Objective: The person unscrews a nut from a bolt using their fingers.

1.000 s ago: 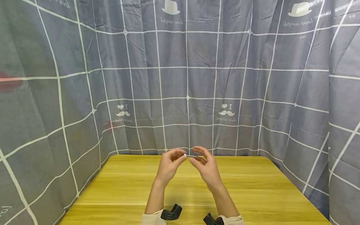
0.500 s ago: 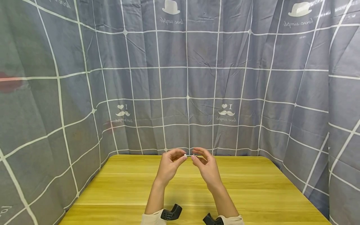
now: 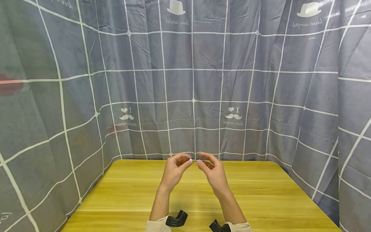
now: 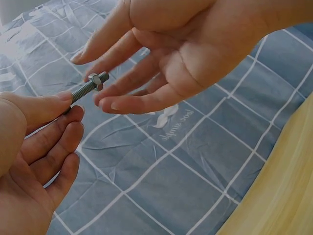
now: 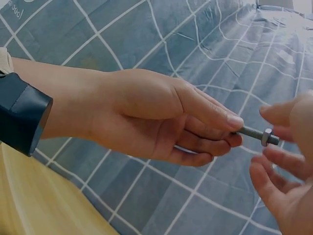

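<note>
In the left wrist view my left hand [image 4: 41, 139] pinches a grey metal bolt [image 4: 83, 91] between thumb and fingers, its threaded end pointing at the other hand. A hex nut [image 4: 96, 82] sits on the thread close to that free end. My right hand [image 4: 176, 54] is around the nut, thumb apart from the fingers and lifted off it, fingertips right beside it. From the right wrist view, the bolt's head is hidden inside the left fingers. Seen from the head, both hands hold the bolt level above the table's far part.
A yellow wood-grain table [image 3: 197, 199] lies under the hands. Grey curtains [image 3: 179, 80] with white grid lines surround it at the back and both sides. Black wrist mounts [image 3: 176, 219] sit at both sleeves.
My right hand's thumb and fingers have shifted slightly inward over the nut, which showed plainly between them one second ago in the head view. My left hand keeps its hold on the bolt.
</note>
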Demonstrator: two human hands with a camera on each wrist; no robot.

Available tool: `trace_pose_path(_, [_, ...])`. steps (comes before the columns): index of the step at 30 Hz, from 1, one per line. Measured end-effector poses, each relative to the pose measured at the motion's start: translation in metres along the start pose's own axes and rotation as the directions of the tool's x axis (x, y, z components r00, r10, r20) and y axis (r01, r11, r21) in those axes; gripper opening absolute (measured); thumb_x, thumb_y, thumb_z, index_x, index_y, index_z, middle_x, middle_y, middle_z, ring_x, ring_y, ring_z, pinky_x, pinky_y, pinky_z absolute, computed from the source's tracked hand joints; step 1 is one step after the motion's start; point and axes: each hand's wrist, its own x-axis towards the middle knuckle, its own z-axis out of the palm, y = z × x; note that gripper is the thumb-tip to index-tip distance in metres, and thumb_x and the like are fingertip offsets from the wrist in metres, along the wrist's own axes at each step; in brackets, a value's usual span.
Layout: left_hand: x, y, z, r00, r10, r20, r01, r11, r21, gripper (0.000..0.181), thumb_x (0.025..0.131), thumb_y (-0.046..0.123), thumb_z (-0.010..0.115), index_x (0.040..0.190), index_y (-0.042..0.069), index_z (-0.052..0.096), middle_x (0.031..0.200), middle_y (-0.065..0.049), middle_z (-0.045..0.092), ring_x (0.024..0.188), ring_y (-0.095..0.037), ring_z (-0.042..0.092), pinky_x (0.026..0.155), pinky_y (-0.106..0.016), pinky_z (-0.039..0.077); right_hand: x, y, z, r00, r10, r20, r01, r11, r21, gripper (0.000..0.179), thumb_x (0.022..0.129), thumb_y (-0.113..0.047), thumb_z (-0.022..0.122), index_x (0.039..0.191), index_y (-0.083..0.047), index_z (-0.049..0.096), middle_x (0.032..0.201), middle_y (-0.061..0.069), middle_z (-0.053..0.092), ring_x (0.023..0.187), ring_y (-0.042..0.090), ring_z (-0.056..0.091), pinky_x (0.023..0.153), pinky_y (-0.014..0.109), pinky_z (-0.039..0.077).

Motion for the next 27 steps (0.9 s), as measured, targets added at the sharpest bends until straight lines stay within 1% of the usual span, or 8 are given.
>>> trace_pose_path(4, [0.0001,0.0006,0.0008,1.0,0.009,-0.007,-0.009,1.0,0.002,0.009,0.096,0.003,0.073,0.105,-0.001,0.074,0.099,-0.012,0.072,0.089,-0.021,0.067,0.081,-0.029,0.055,0.0005,0.0015,0.0,0.999,0.02,-0.045,-0.021,1.0,-0.023,0.025,0.102,-0.015,0.068,0.118,0.004,0.069,0.112,0.016,0.067,0.098,0.027,0.067,0.088,0.031,0.056])
trace_pose_path(7, [-0.0003,0.002,0.0009,1.0,0.007,-0.01,-0.007,1.0,-0.003,0.009,0.096,0.002,0.073,0.104,0.0,0.074,0.098,-0.012,0.072,0.088,-0.022,0.067,0.08,-0.029,0.055,0.0005,0.0021,-0.0012,0.999,0.024,-0.042,-0.025,0.999,-0.023,0.019,0.101,-0.01,0.069,0.111,0.005,0.07,0.106,0.019,0.068,0.093,0.025,0.066,0.086,0.031,0.056])
trace_pose_path(10, [-0.0009,0.0027,0.0007,1.0,0.002,-0.011,-0.002,1.0,-0.004,0.009,0.096,0.001,0.073,0.105,-0.001,0.074,0.099,-0.014,0.072,0.089,-0.022,0.067,0.08,-0.029,0.055,-0.0001,0.0009,-0.0019,1.0,0.016,-0.019,-0.017,1.0,-0.016,0.018,0.098,-0.003,0.071,0.115,0.004,0.07,0.113,0.02,0.067,0.099,0.029,0.066,0.089,0.032,0.055])
trace_pose_path(14, [-0.001,0.0024,0.0007,1.0,0.004,-0.013,-0.004,1.0,-0.001,0.01,0.097,0.0,0.071,0.107,-0.002,0.073,0.102,-0.015,0.072,0.091,-0.023,0.068,0.081,-0.029,0.055,-0.0001,-0.0001,-0.0014,0.999,0.031,-0.009,-0.031,0.999,-0.021,0.031,0.098,-0.005,0.072,0.127,0.0,0.065,0.124,0.019,0.063,0.107,0.035,0.064,0.09,0.031,0.054])
trace_pose_path(18, [-0.0001,0.0022,0.0007,1.0,-0.001,-0.01,0.001,1.0,-0.005,0.01,0.096,0.002,0.073,0.105,-0.001,0.074,0.101,-0.014,0.072,0.091,-0.023,0.068,0.082,-0.029,0.055,0.0007,0.0011,-0.0011,0.998,0.045,-0.032,-0.046,0.999,-0.011,0.025,0.101,-0.012,0.07,0.121,0.003,0.067,0.115,0.016,0.066,0.102,0.033,0.065,0.089,0.032,0.056])
trace_pose_path(21, [0.0007,0.0019,0.0008,1.0,-0.008,-0.011,0.008,1.0,-0.006,0.009,0.096,0.003,0.074,0.104,0.0,0.074,0.099,-0.012,0.073,0.09,-0.023,0.068,0.082,-0.029,0.054,0.0009,0.002,-0.0019,0.999,0.031,-0.034,-0.031,1.0,0.003,0.019,0.101,-0.009,0.069,0.112,0.006,0.069,0.109,0.015,0.067,0.1,0.031,0.066,0.091,0.033,0.055])
trace_pose_path(23, [0.0007,0.0017,0.0007,1.0,-0.011,-0.014,0.011,1.0,-0.007,0.009,0.096,0.002,0.074,0.104,-0.001,0.074,0.098,-0.012,0.073,0.089,-0.023,0.068,0.082,-0.029,0.054,0.0007,0.0016,-0.0022,1.0,0.016,-0.022,-0.016,1.0,0.012,0.017,0.099,-0.003,0.07,0.113,0.006,0.069,0.112,0.015,0.067,0.103,0.031,0.067,0.092,0.033,0.054])
trace_pose_path(27, [0.0006,0.0021,0.0001,1.0,-0.015,-0.015,0.015,1.0,-0.001,0.01,0.096,0.003,0.074,0.104,-0.003,0.074,0.099,-0.012,0.073,0.09,-0.025,0.068,0.082,-0.03,0.054,0.0005,0.0001,-0.0021,1.0,0.008,-0.005,-0.007,0.999,0.044,0.026,0.096,0.003,0.071,0.121,0.005,0.066,0.123,0.017,0.062,0.11,0.032,0.065,0.094,0.033,0.053])
